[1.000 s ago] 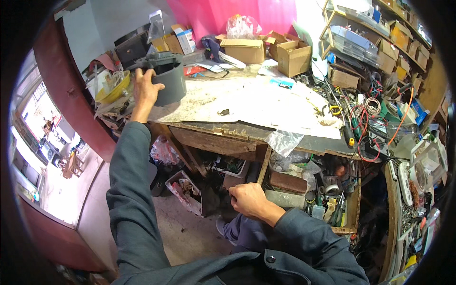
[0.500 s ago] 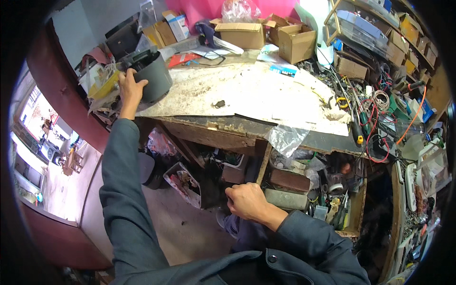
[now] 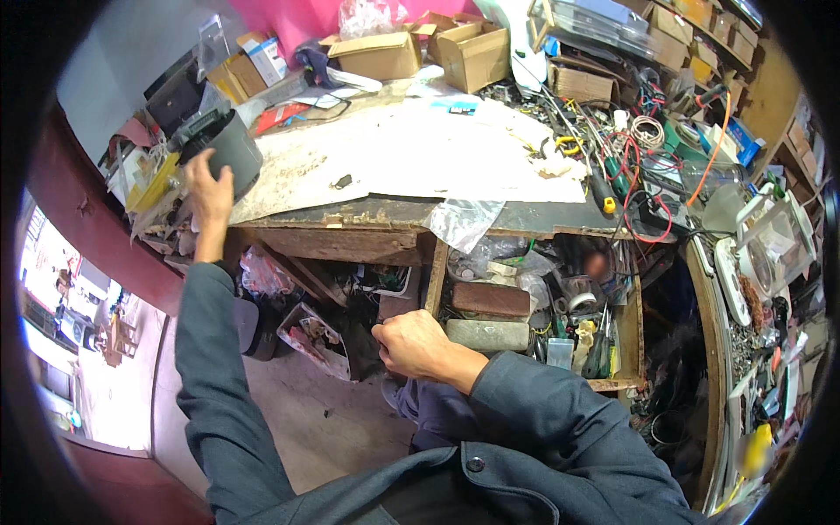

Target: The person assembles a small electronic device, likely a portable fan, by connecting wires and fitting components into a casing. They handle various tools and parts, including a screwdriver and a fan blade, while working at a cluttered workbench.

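A dark grey, round bucket-like container (image 3: 234, 157) with a black part at its top stands at the bench's left end. My left hand (image 3: 210, 194) is in front of it, fingers and thumb apart, holding nothing; I cannot tell whether a fingertip still touches the wall. My right hand (image 3: 422, 346) is curled closed in front of my body, below the bench edge and left of an open drawer. Its fingers hide whatever may be inside. Left of the container is a yellow tray (image 3: 150, 185) among clutter.
A stained white sheet (image 3: 350, 157) covers the bench middle. Cardboard boxes (image 3: 376, 59) stand along the back. Screwdrivers (image 3: 602, 188) and tangled red wires (image 3: 626, 157) crowd the right. The open drawer (image 3: 626, 381) holds a brown block (image 3: 490, 300) and tools. Below stands a bin (image 3: 308, 348).
The whole view has shifted, so the bench appears further left and higher. My left hand has loosened from the container's upper part and come slightly lower. My right hand remains closed.
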{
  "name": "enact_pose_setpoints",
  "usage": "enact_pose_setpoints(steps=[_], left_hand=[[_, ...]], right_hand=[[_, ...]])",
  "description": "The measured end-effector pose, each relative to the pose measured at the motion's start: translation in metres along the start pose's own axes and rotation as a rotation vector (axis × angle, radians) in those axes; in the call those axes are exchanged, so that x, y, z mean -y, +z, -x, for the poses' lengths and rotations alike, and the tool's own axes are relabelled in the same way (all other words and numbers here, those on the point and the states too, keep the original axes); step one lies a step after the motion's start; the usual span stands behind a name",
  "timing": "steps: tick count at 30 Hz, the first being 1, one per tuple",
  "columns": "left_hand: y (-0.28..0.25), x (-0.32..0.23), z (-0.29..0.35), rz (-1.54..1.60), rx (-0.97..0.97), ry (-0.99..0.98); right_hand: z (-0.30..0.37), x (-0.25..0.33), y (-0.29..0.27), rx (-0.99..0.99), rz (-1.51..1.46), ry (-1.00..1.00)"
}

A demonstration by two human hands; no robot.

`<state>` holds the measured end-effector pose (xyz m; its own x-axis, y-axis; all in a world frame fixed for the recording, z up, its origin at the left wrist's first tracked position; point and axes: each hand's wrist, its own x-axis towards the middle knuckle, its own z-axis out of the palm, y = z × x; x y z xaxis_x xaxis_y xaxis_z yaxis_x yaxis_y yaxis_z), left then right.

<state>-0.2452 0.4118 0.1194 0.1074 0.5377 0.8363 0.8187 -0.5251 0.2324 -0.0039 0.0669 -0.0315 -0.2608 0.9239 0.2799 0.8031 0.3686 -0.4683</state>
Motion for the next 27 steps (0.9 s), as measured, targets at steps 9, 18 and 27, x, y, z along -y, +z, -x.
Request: enact_pose_setpoints(steps=[9, 18, 27], left_hand=[[-0.036, -0.254, 0.135, 0.398, 0.5, 0.714], [-0.028, -0.297, 0.14, 0.921, 0.292, 0.043], [-0.071, -0.244, 0.196, 1.153, 0.538, -0.168]], right_hand=[[0.003, -0.003, 0.001, -0.028, 0.056, 0.008], [0.0, -0.001, -0.008, -0.165, -0.227, 0.014], [0.047, -0.013, -0.106, -0.558, -1.406, 0.361]])
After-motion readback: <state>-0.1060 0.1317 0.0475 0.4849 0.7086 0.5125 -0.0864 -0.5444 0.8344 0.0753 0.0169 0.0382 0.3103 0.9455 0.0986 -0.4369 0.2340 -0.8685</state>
